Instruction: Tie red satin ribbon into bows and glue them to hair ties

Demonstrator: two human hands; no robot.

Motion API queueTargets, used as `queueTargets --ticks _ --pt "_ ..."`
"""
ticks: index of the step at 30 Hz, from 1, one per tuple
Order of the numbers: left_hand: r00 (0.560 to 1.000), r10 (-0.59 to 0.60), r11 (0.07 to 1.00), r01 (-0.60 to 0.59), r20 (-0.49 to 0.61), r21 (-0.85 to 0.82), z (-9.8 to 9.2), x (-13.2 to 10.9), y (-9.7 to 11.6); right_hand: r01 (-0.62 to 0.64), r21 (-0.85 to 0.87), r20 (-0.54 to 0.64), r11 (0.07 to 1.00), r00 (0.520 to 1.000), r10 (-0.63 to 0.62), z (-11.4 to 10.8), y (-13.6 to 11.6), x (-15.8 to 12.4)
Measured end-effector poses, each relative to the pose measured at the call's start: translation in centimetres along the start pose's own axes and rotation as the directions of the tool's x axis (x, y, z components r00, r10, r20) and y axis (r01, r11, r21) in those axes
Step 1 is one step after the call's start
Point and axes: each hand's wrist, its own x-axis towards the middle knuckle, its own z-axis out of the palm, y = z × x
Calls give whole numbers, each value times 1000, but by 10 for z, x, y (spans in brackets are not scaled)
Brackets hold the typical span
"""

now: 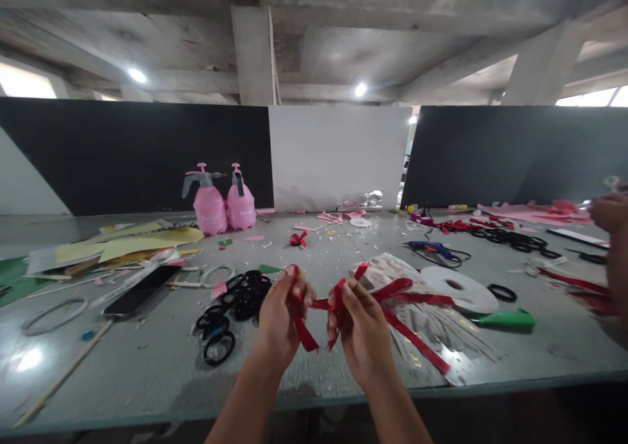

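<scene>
A red ribbon stretches between my two hands above the front of the table. My left hand pinches one part of it, and a loose tail hangs below the fingers. My right hand is closed on the ribbon's other part, close to the left. Just right of it, more red ribbon strips lie over a heap of white printed ribbon. Black hair ties are piled beside my left hand. What the fingertips cover is hidden.
Two pink spray bottles stand at the back left. A phone lies at left. At right are a white ribbon roll, a green-handled tool and a blue glue gun. Another person's hand shows at the right edge.
</scene>
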Motion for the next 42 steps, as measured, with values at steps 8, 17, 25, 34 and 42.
queueTargets --ticks 8,17,25,34,42 --pt "976 145 701 -216 161 679 12 -17 3 392 -501 160 771 918 -363 9 -17 -4" --pt "941 152 563 -333 301 756 10 -33 11 168 -491 190 855 978 -82 4 -28 -5" --pt "969 50 738 -200 243 645 5 -31 4 233 -477 106 847 972 -208 7 -24 -5" --pt "996 79 971 -67 -44 230 7 -20 4 -52 -7 -68 999 996 52 1 -14 -4" --pt "985 -137 989 142 104 -42 -3 -29 -1 -45 343 -33 938 998 60 1 -12 0"
